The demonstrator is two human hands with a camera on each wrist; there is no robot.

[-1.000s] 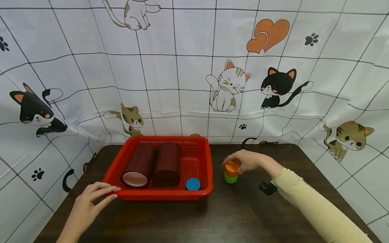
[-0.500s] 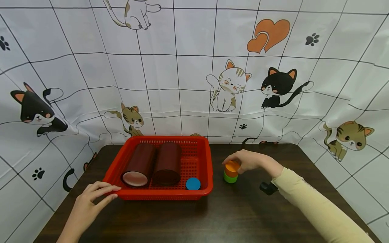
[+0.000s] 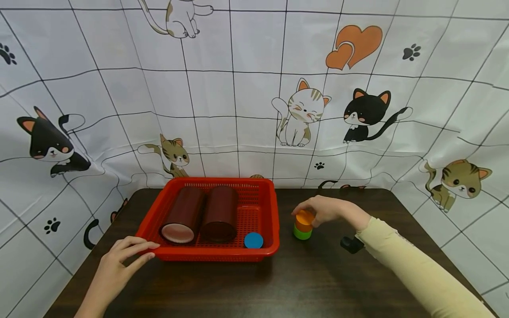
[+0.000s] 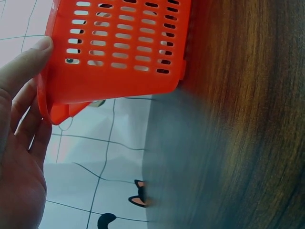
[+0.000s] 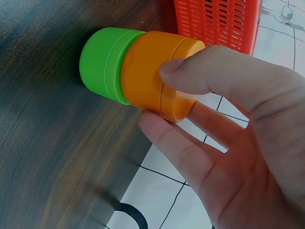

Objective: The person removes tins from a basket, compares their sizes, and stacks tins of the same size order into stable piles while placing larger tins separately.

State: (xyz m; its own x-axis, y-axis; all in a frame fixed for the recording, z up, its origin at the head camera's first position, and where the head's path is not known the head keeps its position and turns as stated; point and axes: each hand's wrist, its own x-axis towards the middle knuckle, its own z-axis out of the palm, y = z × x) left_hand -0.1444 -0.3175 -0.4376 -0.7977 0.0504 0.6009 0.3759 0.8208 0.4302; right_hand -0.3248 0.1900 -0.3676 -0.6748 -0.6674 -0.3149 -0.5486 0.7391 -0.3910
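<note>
On the dark wood-grain counter (image 3: pixel 222 291), just right of the red perforated plastic basket (image 3: pixel 214 254): smooth orange plastic-looking cylinder (image 5: pixel 143 71) upon a matching green cylinder (image 5: pixel 99 64), pinched between right fingers (image 5: pixel 178 149). Probably light, rigid, slightly slippery; best held round its sides. Around the basket's rim, left fingers (image 4: pixel 42 137).

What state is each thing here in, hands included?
Red basket: upright on the table
Left brown cylinder: lying in the basket, pale end showing
Right brown cylinder: lying beside it
Blue round piece: inside the basket
Green container: standing on the table
Orange container: stacked on the green one
Left hand: holding the basket's rim
Right hand: gripping the orange container
Patterned sheet: wrinkled
</note>
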